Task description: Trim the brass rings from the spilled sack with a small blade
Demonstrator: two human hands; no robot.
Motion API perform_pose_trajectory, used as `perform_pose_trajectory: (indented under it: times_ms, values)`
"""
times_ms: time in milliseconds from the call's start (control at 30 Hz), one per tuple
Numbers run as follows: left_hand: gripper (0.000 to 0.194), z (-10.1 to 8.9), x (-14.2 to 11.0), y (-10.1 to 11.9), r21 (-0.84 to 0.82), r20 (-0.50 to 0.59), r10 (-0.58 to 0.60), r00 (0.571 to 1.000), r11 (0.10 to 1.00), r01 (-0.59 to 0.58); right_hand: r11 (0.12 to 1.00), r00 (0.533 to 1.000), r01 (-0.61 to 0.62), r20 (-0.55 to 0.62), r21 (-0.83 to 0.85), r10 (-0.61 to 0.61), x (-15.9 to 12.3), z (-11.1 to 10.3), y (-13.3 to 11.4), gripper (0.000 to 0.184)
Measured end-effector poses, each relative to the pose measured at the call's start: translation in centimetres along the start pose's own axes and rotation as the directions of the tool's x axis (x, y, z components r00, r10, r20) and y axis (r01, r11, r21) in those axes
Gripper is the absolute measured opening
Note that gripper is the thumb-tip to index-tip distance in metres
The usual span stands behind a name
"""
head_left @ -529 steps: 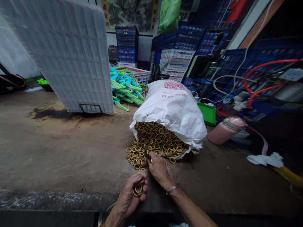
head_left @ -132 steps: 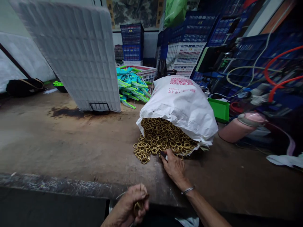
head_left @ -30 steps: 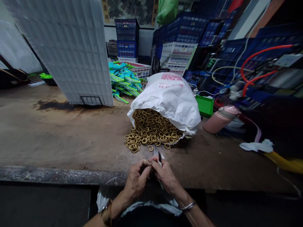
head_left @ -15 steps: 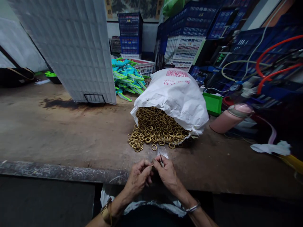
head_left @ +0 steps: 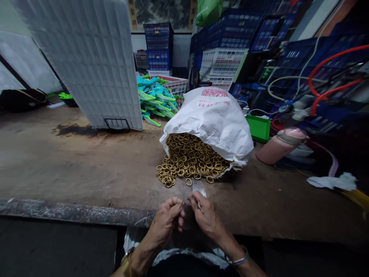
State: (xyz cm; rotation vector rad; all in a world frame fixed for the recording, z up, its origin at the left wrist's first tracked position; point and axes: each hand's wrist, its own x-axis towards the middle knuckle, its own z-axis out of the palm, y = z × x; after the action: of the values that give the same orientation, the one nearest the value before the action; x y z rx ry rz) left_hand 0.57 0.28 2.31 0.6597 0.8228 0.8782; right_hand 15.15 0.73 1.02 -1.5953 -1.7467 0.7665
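Note:
At the front edge of the table, my left hand (head_left: 168,216) pinches a brass-coloured ring (head_left: 182,202), seen nearly edge-on, between thumb and forefinger. Just to its right, my right hand (head_left: 205,213) is closed around a slim, pointed metal tool (head_left: 198,204); its exact kind is mostly hidden by the fingers. A small gap separates the two hands. Beyond them, a heap of brass-coloured rings (head_left: 190,156) spills from the mouth of a white woven sack (head_left: 213,119) lying on its side. One loose ring (head_left: 188,182) lies at the heap's near edge.
A tall whitish panel (head_left: 95,69) stands at left on the wooden table (head_left: 72,165). Behind the sack lie turquoise and lime-green pieces (head_left: 157,98). To the right are a green tray (head_left: 258,128), a pink bottle (head_left: 281,146) and red hoses (head_left: 319,92). Blue crates (head_left: 158,46) are stacked behind.
My hands have drawn apart; they were touching before. The ring now shows upright in my left fingertips, and the tool in my right hand has turned. The view has tilted slightly upward.

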Motion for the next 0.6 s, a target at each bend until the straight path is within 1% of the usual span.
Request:
perform_pose_trajectory:
  times_ms: [33, 67, 133, 200, 333, 400, 467, 533, 600]
  values:
    - [0.032, 0.0, 0.1, 0.0, 0.025, -0.009, 0.017, 1.000, 1.000, -0.017, 0.996, 0.998, 0.048, 0.039, -0.072, -0.045, -0.2, 0.0, 0.0, 0.014]
    - [0.032, 0.0, 0.1, 0.0, 0.056, -0.014, 0.030, 0.999, 0.998, -0.029, 0.987, 0.994, 0.087, 0.082, -0.133, -0.077, -0.4, 0.1, 0.0, 0.017]
    - [0.033, 0.0, 0.1, 0.0, 0.128, -0.026, 0.041, 0.999, 0.991, -0.037, 0.965, 0.984, 0.131, 0.150, -0.226, -0.099, -0.7, 0.2, -0.1, 0.027]
    - [0.033, 0.0, 0.0, 0.0, 0.195, -0.038, 0.041, 0.998, 0.980, -0.033, 0.949, 0.979, 0.140, 0.185, -0.283, -0.089, -0.8, 0.4, -0.2, 0.031]
    - [0.029, -0.3, 0.0, -0.3, 0.255, -0.004, 0.078, 0.997, 0.964, -0.075, 0.928, 0.977, 0.113, 0.209, -0.354, -0.040, -0.7, 0.7, -0.2, 0.029]
    - [0.028, -0.5, 0.0, -0.6, 0.227, 0.020, 0.088, 0.996, 0.970, -0.090, 0.916, 0.977, 0.098, 0.214, -0.390, -0.013, -0.5, 0.9, -0.2, 0.025]
    - [0.028, -0.6, -0.1, -0.7, 0.157, 0.035, 0.076, 0.997, 0.984, -0.080, 0.894, 0.980, 0.077, 0.200, -0.442, 0.014, -0.2, 1.0, -0.1, 0.022]
    - [0.025, -0.6, -0.4, -0.8, 0.084, 0.069, 0.038, 0.997, 0.996, -0.044, 0.861, 0.987, 0.015, 0.146, -0.508, 0.069, 0.5, 0.9, 0.2, 0.023]
    - [0.023, -0.5, -0.9, -0.8, 0.041, 0.119, -0.007, 0.993, 0.999, 0.002, 0.826, 0.989, -0.077, 0.063, -0.559, 0.135, 1.6, 0.6, 0.7, 0.025]
